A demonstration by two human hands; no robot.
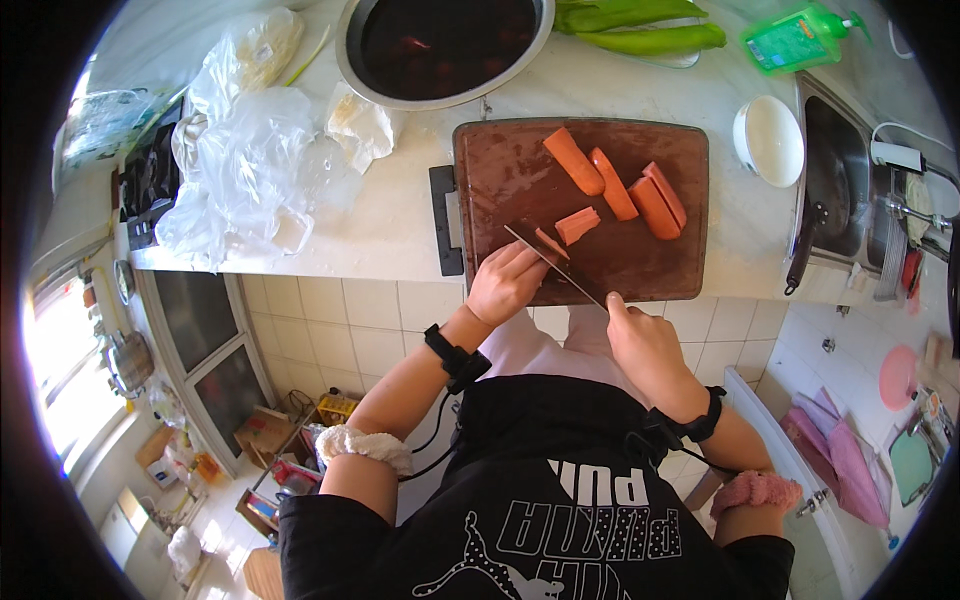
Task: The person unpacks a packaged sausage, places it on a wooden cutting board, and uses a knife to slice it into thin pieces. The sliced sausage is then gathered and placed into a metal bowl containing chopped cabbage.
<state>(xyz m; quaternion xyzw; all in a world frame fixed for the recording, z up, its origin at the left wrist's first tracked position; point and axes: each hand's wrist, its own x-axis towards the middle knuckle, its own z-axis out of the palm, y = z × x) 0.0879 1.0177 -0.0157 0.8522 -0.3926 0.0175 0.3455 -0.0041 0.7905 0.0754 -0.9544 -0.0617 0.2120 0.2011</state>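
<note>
My right hand (649, 346) grips the handle of a kitchen knife (564, 271), whose blade slants up and left over the near edge of a brown cutting board (510, 180). Beside the blade, my left hand (510, 281) has its fingers bent down at the board; a piece of carrot (551, 244) shows at its fingertips and the blade, and its grip is partly hidden. Just beyond lies a small group of cut carrot sticks (577, 225). Farther back rest larger carrot pieces, one long (574, 161), one narrower (614, 185) and a split chunk (655, 208) at the right.
A metal basin of dark liquid (346, 56) stands behind the board, with green peppers (652, 39) on a plate to its right. A white bowl (768, 141), a green pump bottle (795, 39) and the sink (844, 172) are at the right. Plastic bags (247, 165) lie left.
</note>
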